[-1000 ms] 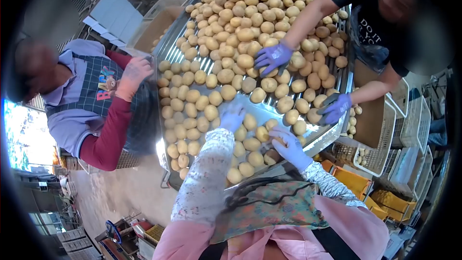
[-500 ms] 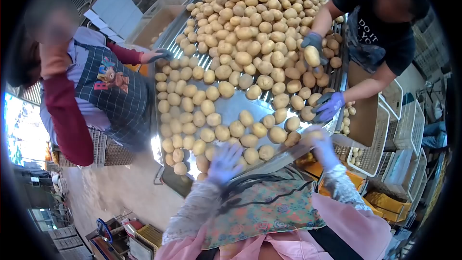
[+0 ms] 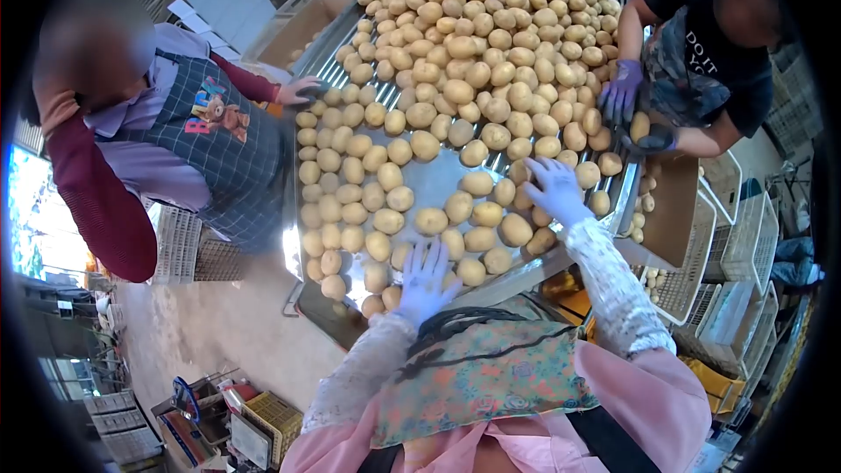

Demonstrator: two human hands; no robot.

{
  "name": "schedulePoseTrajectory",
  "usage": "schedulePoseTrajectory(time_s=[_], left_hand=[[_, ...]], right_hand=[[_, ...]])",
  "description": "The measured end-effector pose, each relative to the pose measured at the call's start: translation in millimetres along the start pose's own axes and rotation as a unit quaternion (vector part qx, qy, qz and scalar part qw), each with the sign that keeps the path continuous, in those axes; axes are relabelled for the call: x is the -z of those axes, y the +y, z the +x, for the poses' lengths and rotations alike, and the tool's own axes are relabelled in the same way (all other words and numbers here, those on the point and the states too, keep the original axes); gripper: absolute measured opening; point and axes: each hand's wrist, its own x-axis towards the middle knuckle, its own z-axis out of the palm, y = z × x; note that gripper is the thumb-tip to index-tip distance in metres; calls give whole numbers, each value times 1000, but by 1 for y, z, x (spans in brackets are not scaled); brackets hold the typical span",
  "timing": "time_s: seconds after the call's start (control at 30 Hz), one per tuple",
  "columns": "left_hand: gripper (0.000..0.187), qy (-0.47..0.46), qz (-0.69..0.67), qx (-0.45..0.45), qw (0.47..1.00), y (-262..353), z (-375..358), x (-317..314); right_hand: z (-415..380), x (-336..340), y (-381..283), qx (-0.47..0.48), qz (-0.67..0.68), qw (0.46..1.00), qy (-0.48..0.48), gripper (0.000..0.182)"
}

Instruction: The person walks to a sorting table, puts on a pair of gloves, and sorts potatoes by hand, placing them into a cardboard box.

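Many potatoes (image 3: 477,44) are heaped on the slatted far part of a metal table, with looser ones spread over the smooth near part (image 3: 431,186). My left hand (image 3: 425,280), in a pale lavender glove, lies with spread fingers against potatoes at the near edge. Reaching farther over the table at the right, my right hand (image 3: 557,191), gloved alike, has its fingers apart and touches potatoes near its fingertips. Neither hand is wrapped round a potato.
A person in a checked apron (image 3: 215,123) stands at the left, one hand at the table edge. At the right a person in a dark shirt (image 3: 701,61) holds a potato. White crates (image 3: 740,236) stand at the right; a cardboard-coloured bin (image 3: 307,31) is behind.
My right hand has moved forward over the table from the near right edge. My left hand has shifted slightly. The right-hand person has drawn a potato toward the table's side.
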Motion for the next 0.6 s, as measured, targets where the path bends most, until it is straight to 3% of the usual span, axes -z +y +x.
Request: schedulePoseTrajectory(time_s=[0.07, 0.1, 0.17, 0.2, 0.27, 0.33, 0.4, 0.47, 0.5, 0.53, 0.57, 0.6], left_hand=[[80, -11, 13, -36, 999, -17, -30, 15], [80, -7, 50, -21, 998, -31, -47, 17], [78, 13, 72, 18, 997, -44, -58, 12], [78, 11, 73, 17, 997, -38, -55, 9], [75, 50, 88, 102, 990, -22, -32, 5], [74, 41, 107, 89, 989, -12, -17, 4], [71, 24, 108, 57, 992, 0, -9, 9], [67, 43, 121, -11, 992, -13, -15, 29], [65, 20, 70, 59, 996, -28, -23, 39], [67, 4, 147, 138, 979, -43, -27, 41], [67, 68, 169, 170, 969, -66, -40, 34], [67, 56, 168, 155, 972, -91, -42, 33]], right_hand=[[17, -26, -6, -110, -117, 980, -118, 50], [31, -25, -13, -112, -113, 981, -115, 50], [54, -15, -32, -194, -98, 930, -296, 59], [53, -21, -38, -196, -97, 930, -295, 59], [47, -37, -40, -160, 29, 923, -349, 66], [33, -65, -36, -114, 88, 948, -284, 74], [11, -54, -58, -221, 224, 938, -143, 77], [-6, -25, -68, -292, 368, 879, -83, 69], [-21, 1, -67, -316, 361, 875, -68, 69], [-40, 29, -69, -355, 455, 812, -88, 61], [-59, 46, -67, -383, 547, 737, -105, 54], [-88, 51, -56, -339, 543, 764, -77, 48]])
